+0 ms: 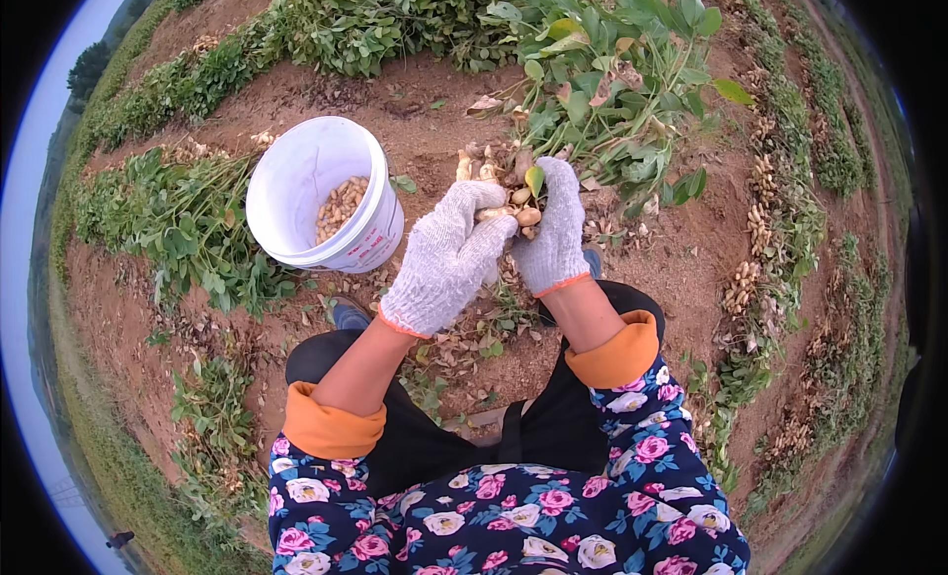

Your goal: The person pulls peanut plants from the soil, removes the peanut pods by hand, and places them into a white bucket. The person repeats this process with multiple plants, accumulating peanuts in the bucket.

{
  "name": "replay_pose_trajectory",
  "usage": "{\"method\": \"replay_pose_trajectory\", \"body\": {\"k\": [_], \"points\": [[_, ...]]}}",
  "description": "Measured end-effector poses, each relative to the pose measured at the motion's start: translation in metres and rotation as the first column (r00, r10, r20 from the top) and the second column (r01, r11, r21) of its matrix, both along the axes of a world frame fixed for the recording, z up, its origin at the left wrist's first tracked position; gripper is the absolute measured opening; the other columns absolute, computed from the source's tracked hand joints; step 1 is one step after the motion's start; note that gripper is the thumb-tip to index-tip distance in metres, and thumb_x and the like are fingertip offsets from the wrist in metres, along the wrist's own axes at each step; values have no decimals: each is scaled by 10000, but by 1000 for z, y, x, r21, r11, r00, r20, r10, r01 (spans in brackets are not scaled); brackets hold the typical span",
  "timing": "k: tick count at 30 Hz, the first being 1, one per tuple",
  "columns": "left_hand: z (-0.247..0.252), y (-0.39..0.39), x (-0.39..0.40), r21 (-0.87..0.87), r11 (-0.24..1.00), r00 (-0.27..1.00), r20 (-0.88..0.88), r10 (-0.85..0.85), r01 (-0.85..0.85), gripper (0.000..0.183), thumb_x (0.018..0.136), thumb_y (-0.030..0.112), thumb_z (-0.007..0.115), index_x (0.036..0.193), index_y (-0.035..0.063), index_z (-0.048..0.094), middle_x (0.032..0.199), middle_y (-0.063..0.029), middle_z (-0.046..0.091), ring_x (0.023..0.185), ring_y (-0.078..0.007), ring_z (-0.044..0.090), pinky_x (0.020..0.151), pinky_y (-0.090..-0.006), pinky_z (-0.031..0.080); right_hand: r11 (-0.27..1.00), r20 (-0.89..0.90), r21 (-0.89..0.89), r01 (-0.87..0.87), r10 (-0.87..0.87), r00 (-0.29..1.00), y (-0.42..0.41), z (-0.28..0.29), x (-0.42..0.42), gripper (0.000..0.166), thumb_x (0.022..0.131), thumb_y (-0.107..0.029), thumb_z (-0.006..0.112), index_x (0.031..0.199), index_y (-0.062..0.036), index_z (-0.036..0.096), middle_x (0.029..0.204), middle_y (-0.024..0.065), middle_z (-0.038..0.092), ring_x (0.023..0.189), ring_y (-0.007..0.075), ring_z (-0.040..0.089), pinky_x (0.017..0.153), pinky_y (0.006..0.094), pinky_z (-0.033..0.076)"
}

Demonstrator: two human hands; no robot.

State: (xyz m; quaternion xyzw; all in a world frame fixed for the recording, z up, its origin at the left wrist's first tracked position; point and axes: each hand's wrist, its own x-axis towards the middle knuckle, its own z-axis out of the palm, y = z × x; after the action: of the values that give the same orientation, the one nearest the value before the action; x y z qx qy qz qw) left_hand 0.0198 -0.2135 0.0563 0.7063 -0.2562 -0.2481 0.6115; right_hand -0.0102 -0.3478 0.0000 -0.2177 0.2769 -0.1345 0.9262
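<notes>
My left hand, in a white knit glove with an orange cuff edge, has its thumb and fingers closed on peanut pods. My right hand, gloved alike, closes around the other side of the same cluster, at the root end of a peanut plant. The plant's leafy stems lie beyond the hands, towards the upper right. Its fingertips are partly hidden behind pods and a yellow-green leaf. To the left of my hands a white plastic bucket leans slightly, with picked peanuts in its bottom.
Pulled peanut plants lie left of the bucket, and a long leafy heap stretches across the far side. On the right runs a row of plants with exposed pods. My shoes stand on reddish soil strewn with dry leaves.
</notes>
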Motion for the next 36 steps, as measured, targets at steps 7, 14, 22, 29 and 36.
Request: {"method": "replay_pose_trajectory", "body": {"k": [7,14,22,29,36], "points": [[10,4,7,-13,1000,950,-311,-4,-1,281,895,181,584,1106,6,525,724,-28,560,456,-58,505,346,-192,348,999,21,-27,-29,30,999,-4,-6,2,224,875,-358,564,901,-136,579,722,17,581,609,165,574,529,309,488],[13,9,6,-161,983,840,-519,-157,85,187,916,178,538,996,14,582,650,-15,535,420,-76,493,332,-190,343,999,-39,34,-9,11,999,-5,8,4,182,866,-293,576,908,-116,573,698,22,571,564,148,556,447,303,463],[33,39,39,-175,978,925,-379,37,-110,179,923,202,551,979,33,571,642,-13,570,435,-94,544,320,-194,369,993,-8,-36,108,-109,994,-21,2,8,306,906,-405,538,953,-106,582,648,-9,544,468,99,506,457,248,505],[-15,104,116,194,650,598,636,488,-735,587,876,313,597,1339,8,404,1161,-200,530,799,-218,631,599,-306,517,961,128,-139,239,-222,967,-48,5,1,149,868,-282,582,924,-143,588,829,-4,585,734,128,553,638,298,471],[-52,36,55,437,892,624,730,-279,-113,232,851,126,533,1068,72,596,955,-145,616,863,-341,616,776,-412,487,875,185,-256,410,-372,910,-95,5,-31,149,845,-262,619,918,-135,596,827,-4,601,715,125,587,595,278,495]]}}
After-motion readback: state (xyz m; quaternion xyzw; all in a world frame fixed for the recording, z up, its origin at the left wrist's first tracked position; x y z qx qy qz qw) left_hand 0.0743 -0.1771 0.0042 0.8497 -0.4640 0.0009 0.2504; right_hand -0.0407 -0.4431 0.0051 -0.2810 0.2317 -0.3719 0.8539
